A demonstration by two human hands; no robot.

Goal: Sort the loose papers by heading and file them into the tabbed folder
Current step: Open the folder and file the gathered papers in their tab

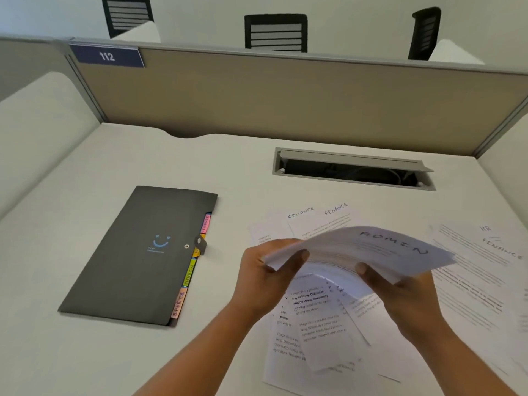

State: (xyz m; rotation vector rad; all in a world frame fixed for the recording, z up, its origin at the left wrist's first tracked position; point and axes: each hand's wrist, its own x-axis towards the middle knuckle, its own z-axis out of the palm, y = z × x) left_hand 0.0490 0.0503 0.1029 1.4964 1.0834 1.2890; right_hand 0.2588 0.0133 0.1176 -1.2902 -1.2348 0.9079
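Bare desk [85, 352] left of and in front of the folder [137, 252]; partition [285, 101] closes the far edge, cable slot [354, 170] open near it. Folder shut, flat, tabs reading FINANCE, ADMIN, SPORTS along its right edge. Left hand [263, 278] and right hand [411, 298] both gripping a paper stack [365, 252] headed ADMIN, above loose sheets [314, 332] spread right of the folder, some marked FINANCE, HR; plate "112" [107, 56].

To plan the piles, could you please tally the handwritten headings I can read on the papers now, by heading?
FINANCE: 3
ADMIN, atop the paper stack held by the left hand and right hand: 1
HR: 1
Total: 5
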